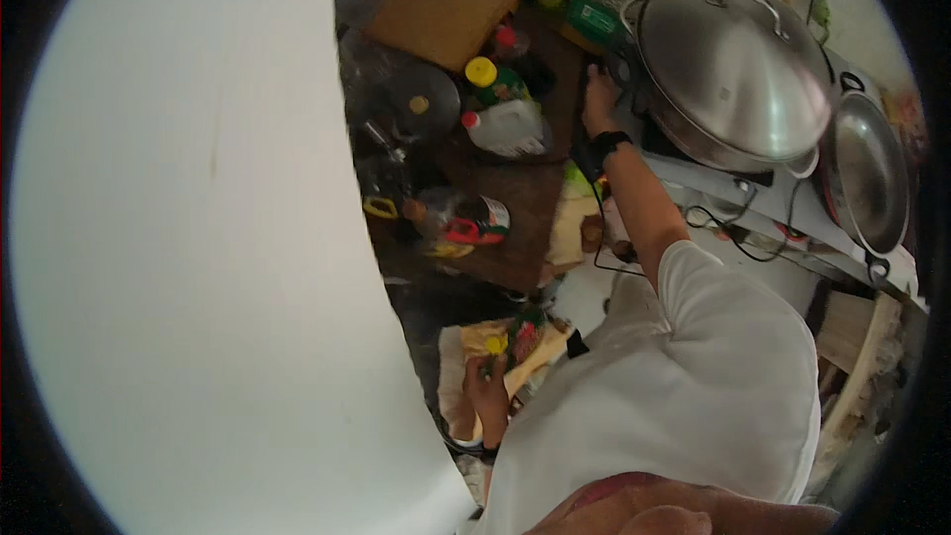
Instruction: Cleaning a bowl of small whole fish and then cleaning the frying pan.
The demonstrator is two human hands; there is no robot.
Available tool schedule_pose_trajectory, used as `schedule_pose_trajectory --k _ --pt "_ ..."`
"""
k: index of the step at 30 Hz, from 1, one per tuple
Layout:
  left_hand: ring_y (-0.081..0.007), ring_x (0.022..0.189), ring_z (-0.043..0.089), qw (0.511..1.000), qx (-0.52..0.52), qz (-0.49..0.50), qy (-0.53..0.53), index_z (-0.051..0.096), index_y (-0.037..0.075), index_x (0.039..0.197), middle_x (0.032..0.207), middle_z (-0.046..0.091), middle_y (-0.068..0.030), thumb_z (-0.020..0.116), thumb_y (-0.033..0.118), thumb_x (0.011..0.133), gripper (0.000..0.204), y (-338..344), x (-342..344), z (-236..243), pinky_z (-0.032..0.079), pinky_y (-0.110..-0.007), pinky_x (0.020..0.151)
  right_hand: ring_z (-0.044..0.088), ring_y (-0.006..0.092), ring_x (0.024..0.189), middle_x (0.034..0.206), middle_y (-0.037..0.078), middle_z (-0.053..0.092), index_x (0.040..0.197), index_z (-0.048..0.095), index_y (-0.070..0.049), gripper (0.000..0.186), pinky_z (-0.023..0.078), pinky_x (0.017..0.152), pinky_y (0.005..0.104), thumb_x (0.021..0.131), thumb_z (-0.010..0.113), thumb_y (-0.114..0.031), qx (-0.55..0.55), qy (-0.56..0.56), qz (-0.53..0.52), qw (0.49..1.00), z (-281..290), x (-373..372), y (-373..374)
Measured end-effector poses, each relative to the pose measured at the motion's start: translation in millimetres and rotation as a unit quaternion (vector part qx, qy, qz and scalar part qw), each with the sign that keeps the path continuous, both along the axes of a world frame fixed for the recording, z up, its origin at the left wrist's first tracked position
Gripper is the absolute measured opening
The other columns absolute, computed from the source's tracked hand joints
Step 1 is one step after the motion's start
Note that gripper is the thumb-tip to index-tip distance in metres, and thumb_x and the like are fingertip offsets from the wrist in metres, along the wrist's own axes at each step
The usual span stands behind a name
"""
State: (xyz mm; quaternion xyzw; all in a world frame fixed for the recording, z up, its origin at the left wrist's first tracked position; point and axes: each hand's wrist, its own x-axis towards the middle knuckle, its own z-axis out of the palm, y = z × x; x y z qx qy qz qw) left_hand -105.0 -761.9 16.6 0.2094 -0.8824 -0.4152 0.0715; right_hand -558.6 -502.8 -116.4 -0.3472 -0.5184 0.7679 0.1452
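Note:
Low at the left, my left hand (pixel 486 391) has its fingers closed at the yellow-capped end of a green bottle (pixel 527 333). Cardboard-like tan sheeting (pixel 458 376) lies beneath them. My right arm reaches forward, and my right hand (pixel 598 102) is at the right edge of the dark brown tabletop (pixel 540 208), close to the large lidded steel pot (pixel 733 74). Its fingers are small and partly hidden, so their grip is unclear. A dark band with a cable is around that wrist.
A white panel (pixel 218 238) blocks the whole left side. On the tabletop stand a white jug with a red cap (pixel 507 129), a yellow-capped green bottle (pixel 495 81), a bottle lying down (pixel 480 222) and a cardboard piece (pixel 441 18). A frying pan (pixel 864 173) leans at right; cables hang below.

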Motion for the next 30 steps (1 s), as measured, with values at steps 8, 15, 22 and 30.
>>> schedule_pose_trajectory --k 8,15,22,30 --pt "-0.0178 0.075 0.054 0.996 -0.016 0.043 -0.077 0.057 0.003 0.088 0.084 0.061 -0.0089 0.068 0.017 0.082 0.019 10.1 -3.7 16.2 0.044 -0.035 0.072 0.034 0.0370 0.124 0.139 0.019 0.030 0.139 0.027 -0.006 0.069 0.032 0.100 0.0497 0.086 0.054 -0.041 -0.148 -0.007 -0.076 0.986 -48.8 -89.2 25.2" --pt "-0.0146 0.076 0.052 0.990 0.025 0.083 -0.107 0.055 0.001 0.085 0.081 0.059 -0.0055 0.070 0.011 0.079 0.019 13.7 -23.8 8.0 0.042 -0.029 0.072 0.027 0.0363 0.127 0.143 0.017 0.021 0.137 0.028 -0.006 0.073 0.028 0.103 0.0524 0.084 0.057 -0.048 -0.180 0.025 -0.132 0.974 -13.1 -96.7 26.5" --pt "-0.0125 0.069 0.051 0.998 0.019 0.064 -0.019 0.054 0.001 0.082 0.074 0.060 -0.0046 0.073 0.010 0.076 0.022 18.5 -39.3 -5.2 0.043 -0.028 0.065 0.040 0.0322 0.116 0.125 0.019 0.040 0.129 0.035 0.000 0.070 0.034 0.096 0.0481 0.082 0.062 -0.044 0.123 -0.010 0.000 0.992 -60.8 -114.8 5.5" --pt "-0.0105 0.076 0.052 0.988 0.088 0.098 -0.079 0.054 0.000 0.080 0.080 0.059 -0.0030 0.069 0.005 0.079 0.015 25.8 -51.0 -1.0 0.043 -0.024 0.069 0.046 0.0345 0.112 0.129 0.025 0.041 0.123 0.039 0.008 0.084 0.037 0.093 0.0418 0.071 0.070 -0.050 0.079 -0.035 -0.002 0.996 -85.3 -189.8 13.1"
